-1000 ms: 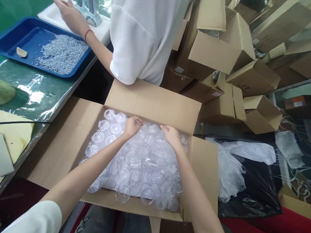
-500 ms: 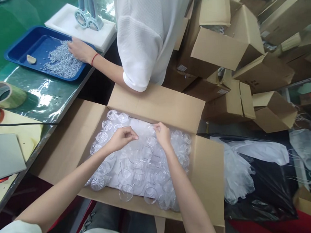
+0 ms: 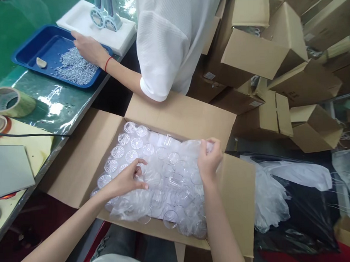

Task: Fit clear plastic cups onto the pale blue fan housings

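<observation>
Gripping crinkled, translucent plastic film (image 3: 189, 147)

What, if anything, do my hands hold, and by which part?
Right hand: clear film, by a bunched end. Left hand is at crumpled plastic; whether it holds this cannot be told.

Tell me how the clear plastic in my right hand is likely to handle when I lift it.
The plastic will probably be floppy, as it looks crumpled and creased beside your right hand. It's likely light for its bulk, since it appears thin and see-through.
</observation>
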`<act>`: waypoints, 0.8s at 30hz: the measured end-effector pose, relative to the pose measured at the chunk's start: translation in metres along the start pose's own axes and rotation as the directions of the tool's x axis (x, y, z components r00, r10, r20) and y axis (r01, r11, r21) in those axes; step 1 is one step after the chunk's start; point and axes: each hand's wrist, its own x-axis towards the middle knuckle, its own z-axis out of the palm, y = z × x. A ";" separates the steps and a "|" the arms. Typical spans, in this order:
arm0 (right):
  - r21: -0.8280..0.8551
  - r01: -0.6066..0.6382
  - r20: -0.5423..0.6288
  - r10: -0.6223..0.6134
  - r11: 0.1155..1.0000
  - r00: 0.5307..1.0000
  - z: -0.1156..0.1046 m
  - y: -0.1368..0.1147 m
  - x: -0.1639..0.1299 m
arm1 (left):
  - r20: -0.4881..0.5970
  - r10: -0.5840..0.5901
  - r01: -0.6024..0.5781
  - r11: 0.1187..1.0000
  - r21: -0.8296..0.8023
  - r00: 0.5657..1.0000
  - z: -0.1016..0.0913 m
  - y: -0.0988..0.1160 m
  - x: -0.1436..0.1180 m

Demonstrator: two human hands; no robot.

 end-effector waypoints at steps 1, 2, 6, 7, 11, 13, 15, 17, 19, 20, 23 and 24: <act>-0.028 -0.005 0.020 0.005 1.000 1.000 -0.001 0.000 0.003 | 0.008 -0.019 0.019 0.998 0.051 1.000 0.000 -0.005 -0.005; -0.050 0.001 0.075 0.002 0.999 0.997 0.000 0.000 0.005 | 0.006 -0.028 0.027 0.996 0.086 1.000 0.001 -0.008 -0.010; -0.130 0.040 0.457 0.024 0.991 0.889 0.023 0.003 0.005 | -0.037 0.020 -0.016 0.995 0.102 0.999 0.000 -0.011 -0.020; -0.156 0.040 0.530 0.050 0.987 0.846 0.032 0.005 0.004 | -0.040 0.039 -0.035 0.993 0.109 0.998 -0.001 -0.009 -0.022; -0.213 0.026 0.687 0.131 0.977 0.714 0.060 0.017 0.008 | 0.040 0.103 -0.106 0.989 0.106 0.994 -0.003 0.001 -0.029; -0.210 0.015 0.705 0.141 0.978 0.695 0.066 0.022 0.009 | 0.072 0.130 -0.133 0.990 0.044 0.989 -0.005 0.008 -0.033; -0.179 0.006 0.687 0.121 0.984 0.717 0.063 0.024 0.007 | 0.067 0.159 -0.157 0.987 -0.033 0.985 -0.007 0.013 -0.036; -0.102 0.005 0.651 0.063 0.995 0.757 0.054 0.026 0.003 | 0.054 0.183 -0.180 0.982 -0.056 0.982 -0.010 0.016 -0.038; 0.004 0.001 0.600 -0.003 1.000 0.800 0.041 0.027 -0.005 | 0.032 0.183 -0.184 0.982 0.032 0.983 -0.012 0.015 -0.040; 0.053 -0.010 0.567 -0.022 0.999 0.823 0.034 0.029 -0.009 | 0.016 0.173 -0.174 0.977 0.120 0.985 -0.012 0.013 -0.040; 0.146 -0.074 0.457 -0.001 0.987 0.889 0.017 0.032 -0.020 | -0.009 0.129 -0.115 0.916 0.385 0.992 -0.010 0.010 -0.042; 0.166 -0.097 0.423 0.019 0.981 0.906 0.013 0.033 -0.023 | 0.012 0.102 -0.097 0.900 0.426 0.995 -0.008 0.010 -0.043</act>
